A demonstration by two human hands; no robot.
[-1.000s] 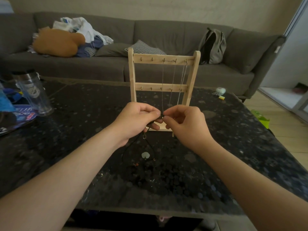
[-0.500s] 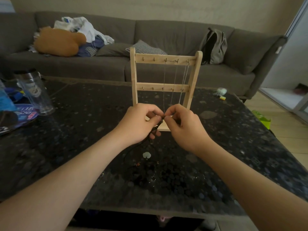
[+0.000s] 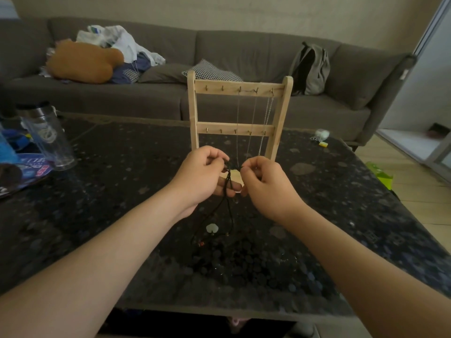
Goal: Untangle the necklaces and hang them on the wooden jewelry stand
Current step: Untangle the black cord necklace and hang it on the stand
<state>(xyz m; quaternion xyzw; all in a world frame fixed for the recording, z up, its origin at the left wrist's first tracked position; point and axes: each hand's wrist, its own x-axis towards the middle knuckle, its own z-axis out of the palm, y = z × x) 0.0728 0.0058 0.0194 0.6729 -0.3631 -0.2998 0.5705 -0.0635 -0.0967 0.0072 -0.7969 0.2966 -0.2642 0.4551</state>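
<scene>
— Where are the edges, and how much room have you got?

— The dark speckled surface [image 3: 122,191] fills most of my view. Its near edge runs under both forearms, its right edge slants off beside the wooden floor [image 3: 419,206], and its far edge lies in front of the grey sofa [image 3: 244,57]. The wooden jewelry stand [image 3: 192,113] is upright mid-surface, just behind my hands. Bare surface lies open to either side of them. A clear bottle [image 3: 47,136] sits well off to the left, and a small pale object [image 3: 322,134] lies near the far right corner.

— And the grips?

— My left hand [image 3: 197,176] has its grip pressed together on the black cord necklace [image 3: 228,184]: thumb and forefinger pinch it at the top, and the other fingers curl underneath. My right hand [image 3: 266,186] pinches the same cord from the other side, fingers curled in. The two pinches are near each other, with a short bit of cord stretched between them.

— Hand pose?

— Both hands are raised above the surface in front of the stand's base, backs toward me. My forearms converge from the bottom corners.

— Where's the rest of the necklace?

— It hangs from my left pinch in dark strands down to the surface, where a pale pendant [image 3: 211,227] lies among small beads. Against the dark top I can't trace the loops. Thin chains [image 3: 238,118] hang from hooks on the right half of the stand's top bar.
</scene>
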